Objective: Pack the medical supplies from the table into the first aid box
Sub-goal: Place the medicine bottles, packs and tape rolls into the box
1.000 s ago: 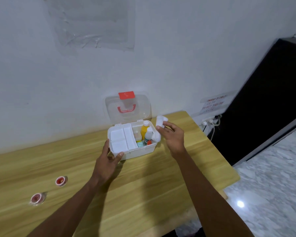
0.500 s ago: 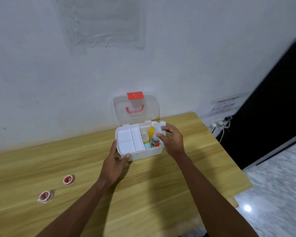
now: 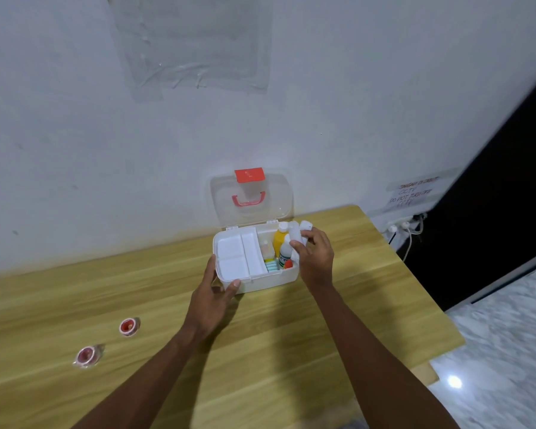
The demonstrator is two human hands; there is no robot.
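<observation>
The white first aid box [image 3: 260, 281] stands open on the wooden table, its clear lid [image 3: 251, 196] with red latch upright against the wall. A white tray fills its left half; a yellow bottle [image 3: 279, 239], a white bottle [image 3: 284, 253] and small items fill the right half. My right hand [image 3: 314, 258] is shut on white bandage rolls [image 3: 300, 232] at the box's right rim, over the right half. My left hand [image 3: 212, 297] grips the box's front left corner, thumb on the rim. Two small red-centred tape rolls [image 3: 129, 326] [image 3: 87, 356] lie on the table at the left.
The table [image 3: 276, 351] ends at the right edge, with marble floor [image 3: 505, 351] below. A power strip and cables [image 3: 406, 226] sit by the wall at the right, beside a dark panel [image 3: 492, 196]. A plastic sheet is taped on the wall above.
My right hand brought the white rolls from above the box's right side down to its right rim, into the right half. My left hand stayed on the front left corner.
</observation>
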